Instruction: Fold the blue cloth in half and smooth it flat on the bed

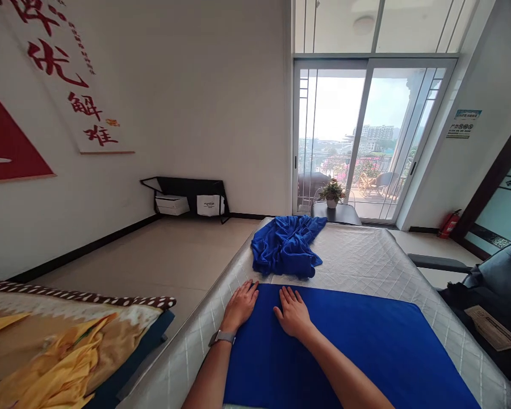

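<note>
A smooth blue cloth (pixel 357 329) lies spread flat on a white quilted mattress (pixel 357 244). My left hand (pixel 241 304) rests palm down at the cloth's far left corner, fingers stretched forward. A watch with a grey band (pixel 223 337) is on that wrist. Flat on the cloth, a little to the right, lies my right hand (pixel 294 312), its fingers spread and pointing away from me. Just beyond the flat cloth sits a crumpled blue cloth (pixel 287 247), bunched in loose folds. Neither hand touches the crumpled one.
To the left stands another surface with a patterned cover (pixel 140 324) and a yellow cloth (pixel 72 352). A potted plant (pixel 332 193) sits on a dark table (pixel 344 215) by the sliding glass door (pixel 332 125). A black chair (pixel 502 284) is at the right.
</note>
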The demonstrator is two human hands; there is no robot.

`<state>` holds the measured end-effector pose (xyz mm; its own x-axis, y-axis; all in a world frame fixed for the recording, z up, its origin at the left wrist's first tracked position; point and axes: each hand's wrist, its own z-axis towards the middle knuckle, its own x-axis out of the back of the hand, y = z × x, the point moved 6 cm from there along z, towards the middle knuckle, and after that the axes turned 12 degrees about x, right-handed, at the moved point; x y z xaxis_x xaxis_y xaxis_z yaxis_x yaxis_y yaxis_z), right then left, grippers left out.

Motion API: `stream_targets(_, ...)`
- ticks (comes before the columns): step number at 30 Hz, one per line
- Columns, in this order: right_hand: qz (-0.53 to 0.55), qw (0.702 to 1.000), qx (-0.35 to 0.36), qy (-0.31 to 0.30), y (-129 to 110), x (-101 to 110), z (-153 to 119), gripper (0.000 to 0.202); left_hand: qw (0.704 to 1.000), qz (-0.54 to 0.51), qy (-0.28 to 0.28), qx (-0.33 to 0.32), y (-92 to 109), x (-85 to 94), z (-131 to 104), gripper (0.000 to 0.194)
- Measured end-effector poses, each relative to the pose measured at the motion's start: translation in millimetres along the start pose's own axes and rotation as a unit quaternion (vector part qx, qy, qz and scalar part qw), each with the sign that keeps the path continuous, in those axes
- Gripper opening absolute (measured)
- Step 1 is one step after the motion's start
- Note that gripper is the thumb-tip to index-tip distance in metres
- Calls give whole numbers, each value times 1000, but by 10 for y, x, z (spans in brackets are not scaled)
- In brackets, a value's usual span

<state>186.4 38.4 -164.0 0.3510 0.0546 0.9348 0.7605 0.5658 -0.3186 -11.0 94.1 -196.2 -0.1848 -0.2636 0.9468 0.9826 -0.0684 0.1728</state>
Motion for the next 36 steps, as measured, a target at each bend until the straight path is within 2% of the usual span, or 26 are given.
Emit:
stream_targets(5, -51, 996, -74, -15, 856, 381, -741, 69, 1000, -7, 3, 20, 13, -7, 7, 47)
stream_targets(8, -82, 987, -138, -11, 1457, 624, -1356, 71, 1000, -3, -4, 18, 38, -2, 12, 47)
stream_targets(13, -133, 961, -241, 35, 2404, 1045, -2446, 70, 1000, 8, -15, 10, 86, 3, 21, 49)
stream_targets(16, -149, 944, -288, 67, 2773, 1249, -2924, 68, 1000, 14, -20, 8, 104, -10, 30, 50)
stream_targets(18, -154, 936, -306, 84, 2896, 1314, -3091, 68, 1000, 11, -20, 8, 112, -13, 36, 51)
stream_targets(24, -178, 927, -321, 80, 2989, 1273, -3145, 66, 999, 9, -30, 6, 122, -15, 36, 51)
stream_targets(28, -232, 912, -330, 69, 2886, 1312, -3054, 60, 1000, 2, -20, 10, 84, -36, 47, 51)
stream_targets(31, -250, 924, -283, 59, 2489, 1273, -2727, 58, 1000, -5, -9, 9, 59, -47, 56, 50)
stream_targets(33, -223, 951, -212, 42, 2045, 1133, -2367, 56, 1000, -5, -12, 11, 51, -54, 60, 50)
stream_targets(36, -146, 985, -89, 16, 1244, 813, -1761, 56, 1000, -4, -17, 22, 43, -53, 60, 50)
